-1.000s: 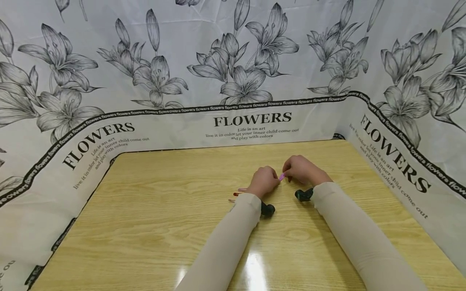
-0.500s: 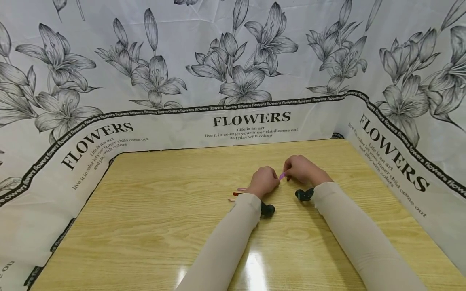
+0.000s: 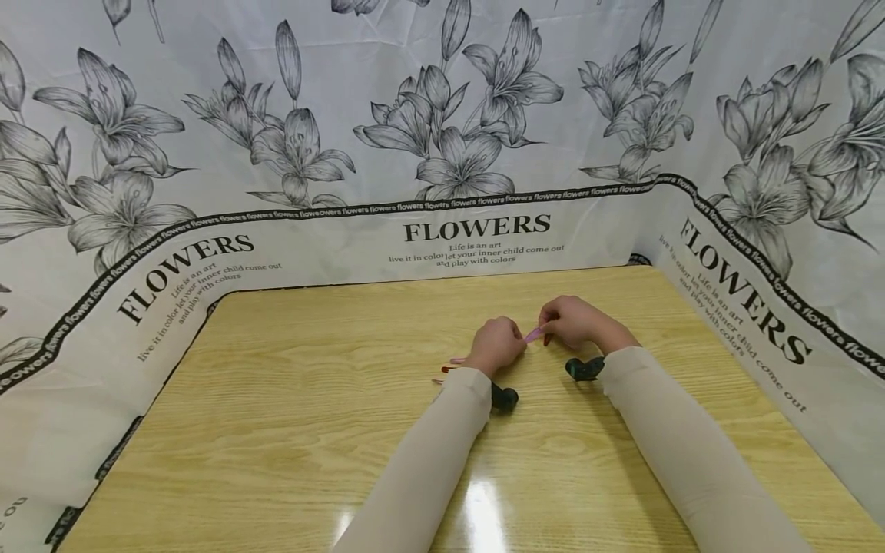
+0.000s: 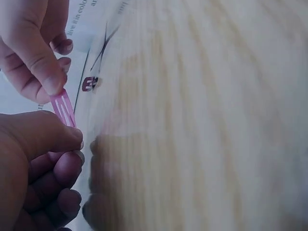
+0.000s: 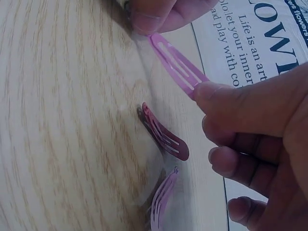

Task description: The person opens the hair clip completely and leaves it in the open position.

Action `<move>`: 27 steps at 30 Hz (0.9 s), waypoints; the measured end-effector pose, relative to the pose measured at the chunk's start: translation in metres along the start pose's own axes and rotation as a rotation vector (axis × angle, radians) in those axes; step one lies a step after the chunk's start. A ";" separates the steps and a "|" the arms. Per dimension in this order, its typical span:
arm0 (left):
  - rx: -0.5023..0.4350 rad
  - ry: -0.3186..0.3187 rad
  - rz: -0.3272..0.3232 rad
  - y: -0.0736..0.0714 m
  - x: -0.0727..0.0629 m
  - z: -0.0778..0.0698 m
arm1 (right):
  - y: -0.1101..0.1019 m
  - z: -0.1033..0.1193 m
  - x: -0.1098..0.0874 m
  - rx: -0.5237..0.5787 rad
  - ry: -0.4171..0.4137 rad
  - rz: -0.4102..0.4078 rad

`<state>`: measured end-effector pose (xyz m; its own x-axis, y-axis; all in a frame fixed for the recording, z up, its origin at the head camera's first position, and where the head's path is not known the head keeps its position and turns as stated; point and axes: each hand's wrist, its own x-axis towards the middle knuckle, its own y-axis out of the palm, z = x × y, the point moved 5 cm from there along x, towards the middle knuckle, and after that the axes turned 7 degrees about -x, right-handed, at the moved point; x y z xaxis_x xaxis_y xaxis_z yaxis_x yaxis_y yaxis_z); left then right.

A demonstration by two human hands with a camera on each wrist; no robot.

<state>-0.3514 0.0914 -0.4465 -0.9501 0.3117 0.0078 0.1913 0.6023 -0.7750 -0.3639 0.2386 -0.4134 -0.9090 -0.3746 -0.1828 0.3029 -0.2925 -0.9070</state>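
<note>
A pink-purple snap hair clip [image 5: 177, 66] stretches between the two hands above the table. My left hand [image 3: 497, 344] pinches one end of it between thumb and fingers. At the other end, the thumb and fingers of my right hand [image 3: 574, 321] pinch the wide part. The right wrist view shows its slotted body plainly; both tips are covered by fingers. Under the hands lie a dark red hair clip [image 5: 166, 136] and a lilac hair clip [image 5: 163, 199], apart from each other on the wood.
Beside my left wrist lie a red clip [image 3: 446, 369], a pink clip [image 3: 458, 360] and another thin clip [image 3: 438, 382], partly hidden by the sleeve. The wooden table [image 3: 311, 430] is bounded at the back and sides by flower-printed cloth [image 3: 332, 253]. Dark camera mounts sit under both wrists.
My hands have drawn slightly apart, the left one shifting a little left, and more of the pinched hair clip shows between them. The clips on the table have stayed put.
</note>
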 end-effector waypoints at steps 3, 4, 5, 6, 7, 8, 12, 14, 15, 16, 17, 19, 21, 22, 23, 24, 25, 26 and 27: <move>-0.025 0.017 -0.009 -0.004 -0.001 0.001 | 0.000 0.001 0.000 0.023 -0.001 -0.006; -0.041 0.019 -0.011 -0.005 -0.001 0.001 | 0.000 0.001 -0.001 0.033 -0.001 -0.008; -0.055 0.023 -0.012 -0.007 -0.002 0.001 | 0.000 0.002 -0.001 0.043 0.002 -0.012; -0.070 0.025 -0.012 -0.008 -0.002 0.001 | 0.000 0.002 -0.001 0.051 0.003 -0.014; -0.088 0.019 -0.010 -0.009 -0.003 0.002 | 0.000 0.002 -0.001 0.061 0.004 -0.016; -0.108 0.014 -0.006 -0.010 -0.003 0.002 | 0.000 0.003 -0.002 0.068 0.005 -0.019; -0.151 0.013 -0.006 -0.015 -0.006 0.003 | 0.000 0.004 -0.003 0.089 0.009 -0.040; -0.154 0.025 -0.013 -0.017 -0.006 0.003 | 0.001 0.005 -0.003 0.100 0.011 -0.052; -0.153 0.030 -0.019 -0.018 -0.007 0.003 | 0.001 0.004 -0.003 0.106 0.015 -0.057; -0.156 0.031 -0.023 -0.019 -0.007 0.003 | 0.002 0.004 -0.003 0.114 0.019 -0.061; -0.158 0.031 -0.026 -0.020 -0.007 0.003 | 0.002 0.004 -0.003 0.120 0.023 -0.064; -0.157 0.030 -0.031 -0.021 -0.008 0.004 | 0.003 0.004 -0.002 0.132 0.026 -0.068; -0.163 0.027 -0.036 -0.023 -0.009 0.004 | 0.004 0.004 -0.002 0.138 0.025 -0.072; -0.166 0.028 -0.038 -0.024 -0.009 0.004 | 0.004 0.005 -0.002 0.141 0.025 -0.075; -0.167 0.030 -0.041 -0.025 -0.009 0.005 | 0.005 0.005 -0.001 0.142 0.025 -0.079; -0.171 0.032 -0.042 -0.026 -0.009 0.005 | 0.005 0.006 -0.001 0.144 0.025 -0.083; -0.181 0.034 -0.044 -0.026 -0.009 0.006 | 0.005 0.006 -0.001 0.144 0.025 -0.087; -0.188 0.036 -0.044 -0.027 -0.009 0.006 | 0.005 0.007 -0.001 0.141 0.022 -0.092; -0.194 0.038 -0.042 -0.027 -0.009 0.007 | 0.005 0.008 -0.002 0.137 0.017 -0.094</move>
<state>-0.3498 0.0672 -0.4295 -0.9491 0.3084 0.0641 0.1990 0.7447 -0.6370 -0.3588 0.2310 -0.4150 -0.9395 -0.3255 -0.1068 0.2513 -0.4432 -0.8605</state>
